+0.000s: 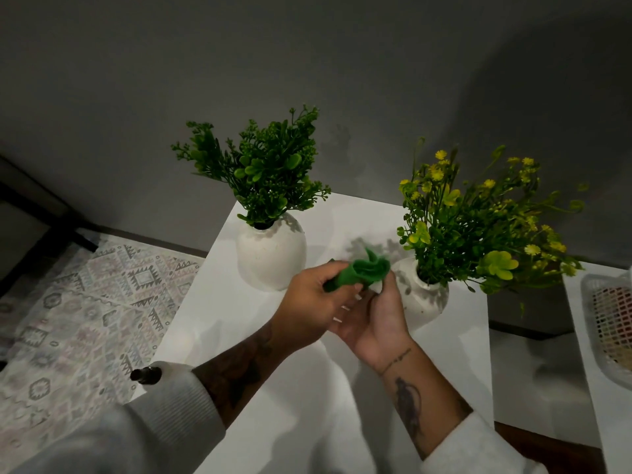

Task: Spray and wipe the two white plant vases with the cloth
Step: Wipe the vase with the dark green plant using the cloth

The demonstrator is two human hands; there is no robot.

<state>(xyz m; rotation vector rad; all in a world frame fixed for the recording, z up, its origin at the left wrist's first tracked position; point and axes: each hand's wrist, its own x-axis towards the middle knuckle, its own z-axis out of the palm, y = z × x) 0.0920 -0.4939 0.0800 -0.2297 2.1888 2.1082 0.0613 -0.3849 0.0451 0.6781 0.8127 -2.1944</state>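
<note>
Two white vases stand on a white table [307,388]. The left vase [270,253] holds a dark green plant. The right vase [425,297] holds a plant with yellow flowers. A green cloth [367,268] is bunched up between both hands, above the table and between the vases. My left hand [309,304] grips the cloth from the left. My right hand [374,319] holds it from below, close to the right vase. The dark top of a spray bottle [145,374] shows at the table's left edge, partly hidden behind my left sleeve.
A patterned rug [78,319] covers the floor to the left. A grey wall [307,80] rises behind the table. At the right stands a second white surface with a white mesh basket [612,330]. A gap separates the two surfaces.
</note>
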